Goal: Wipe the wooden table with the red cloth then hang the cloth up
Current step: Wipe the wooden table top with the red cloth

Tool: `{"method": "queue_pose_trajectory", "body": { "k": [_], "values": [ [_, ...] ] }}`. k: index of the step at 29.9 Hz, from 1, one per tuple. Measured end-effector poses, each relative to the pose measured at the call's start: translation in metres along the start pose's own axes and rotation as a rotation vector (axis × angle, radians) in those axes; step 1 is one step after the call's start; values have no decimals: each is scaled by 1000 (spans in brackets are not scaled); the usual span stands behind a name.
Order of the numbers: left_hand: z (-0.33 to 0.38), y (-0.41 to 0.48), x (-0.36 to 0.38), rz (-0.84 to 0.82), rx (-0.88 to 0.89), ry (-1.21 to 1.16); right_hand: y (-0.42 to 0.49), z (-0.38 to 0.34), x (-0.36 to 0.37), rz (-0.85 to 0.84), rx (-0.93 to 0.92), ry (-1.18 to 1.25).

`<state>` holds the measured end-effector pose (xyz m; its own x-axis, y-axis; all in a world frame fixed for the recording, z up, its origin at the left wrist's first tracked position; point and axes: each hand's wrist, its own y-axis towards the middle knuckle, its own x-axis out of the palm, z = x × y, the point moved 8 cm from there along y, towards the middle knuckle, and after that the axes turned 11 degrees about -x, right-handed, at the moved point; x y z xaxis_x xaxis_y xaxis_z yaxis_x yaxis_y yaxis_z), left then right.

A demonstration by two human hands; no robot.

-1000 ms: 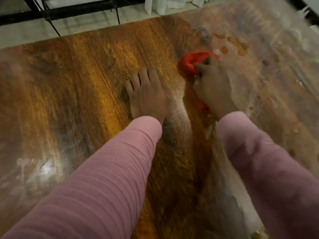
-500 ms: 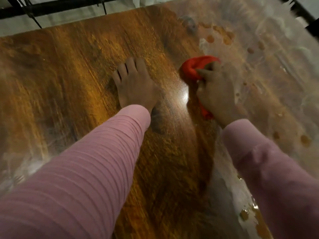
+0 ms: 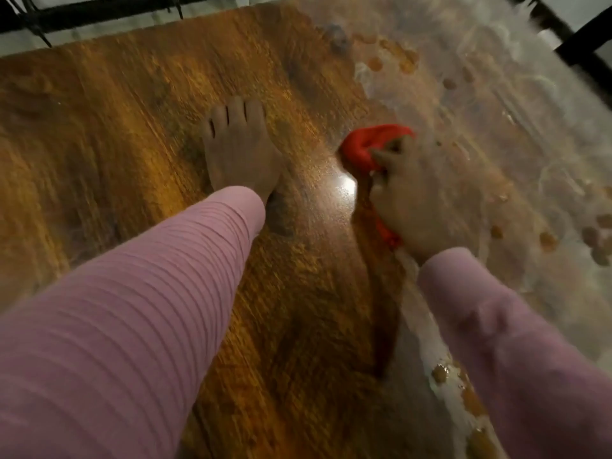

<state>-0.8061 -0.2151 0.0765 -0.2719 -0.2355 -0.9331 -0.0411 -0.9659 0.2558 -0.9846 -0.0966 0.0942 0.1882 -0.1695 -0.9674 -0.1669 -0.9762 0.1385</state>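
The wooden table (image 3: pixel 116 134) fills most of the view, brown and glossy on the left, smeared whitish with brown blobs on the right. My right hand (image 3: pixel 417 200) grips the bunched red cloth (image 3: pixel 361 147) and presses it onto the tabletop at the border between the dark and the smeared part. Red cloth shows ahead of the fingers and a little under the wrist. My left hand (image 3: pixel 238 147) lies flat on the wood to the left of the cloth, fingers straight and together. Both arms wear pink sleeves.
Brown droplets (image 3: pixel 440 374) and wet streaks cover the right side and the near right edge of the table. A black metal frame (image 3: pixel 99 11) stands beyond the far edge over a pale floor. A dark bar (image 3: pixel 583 44) crosses the top right corner.
My right hand has drawn the red cloth back toward me along the table. The left hand stays flat on the wood. The view has shifted a little.
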Motion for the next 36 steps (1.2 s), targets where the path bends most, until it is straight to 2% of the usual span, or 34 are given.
{"method": "queue_pose_trajectory", "body": {
  "k": [4, 6, 8, 11, 14, 18, 22, 24, 27, 30, 36],
  "values": [
    [2, -5, -3, -5, -1, 27, -55, -62, 10, -28, -293, 91],
    [6, -18, -8, -15, 24, 4, -68, -60, 7, -68, -364, 120],
    [9, -42, -17, -30, 57, -23, -62, -30, 0, -48, -290, 64],
    [15, -92, -32, -52, 103, -58, -47, 23, -16, 26, -49, -35],
    [19, -134, -34, -123, 122, -88, -51, 22, -17, 39, 37, -74],
    [19, -156, -26, -188, 50, -98, -93, -27, -7, -4, -144, 37],
    [22, -164, -26, -204, 96, -76, -131, -34, -9, -54, -295, 56],
    [21, -163, -26, -211, 100, -67, -126, -7, -14, -45, -239, 4],
    [23, -164, -24, -222, 91, -59, -112, 34, -26, 44, -14, 6],
    [23, -164, -23, -225, 82, -46, -120, 18, -22, 39, 26, 14],
    [25, -163, -31, -219, 80, -51, -184, -44, -17, 1, -297, 91]
  ]
}}
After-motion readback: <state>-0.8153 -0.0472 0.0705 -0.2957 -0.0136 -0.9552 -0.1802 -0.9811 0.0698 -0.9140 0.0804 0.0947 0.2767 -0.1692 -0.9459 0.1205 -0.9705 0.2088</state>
